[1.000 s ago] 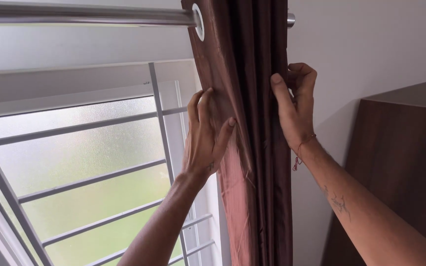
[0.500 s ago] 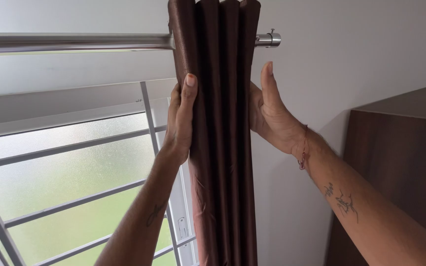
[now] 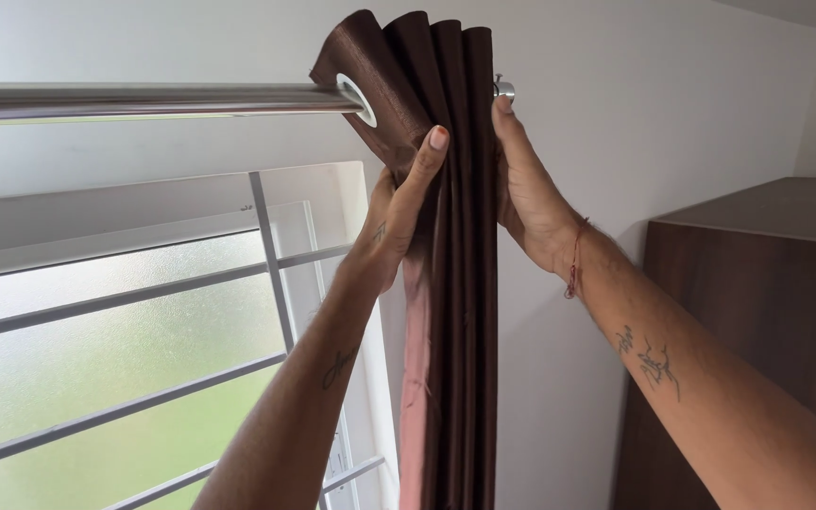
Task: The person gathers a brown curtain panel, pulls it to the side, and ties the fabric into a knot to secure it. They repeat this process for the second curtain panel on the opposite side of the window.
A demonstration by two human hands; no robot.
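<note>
Curtain (image 3: 455, 189), dark brown and gathered into tight vertical pleats, is pressed between both palms just below the curtain rod (image 3: 144, 99): the left hand (image 3: 399, 212) lies flat against its window side, fingers straight up, and the right hand (image 3: 521, 184) flat against its wall side, neither closed around the cloth. Its long axis hangs straight down from the rod, whose steel eyelet (image 3: 359, 97) shows left of the folds. Both hands sit equally near. Below the rod lies the barred window (image 3: 125, 359); right of it, a wooden wardrobe (image 3: 767, 312).
</note>
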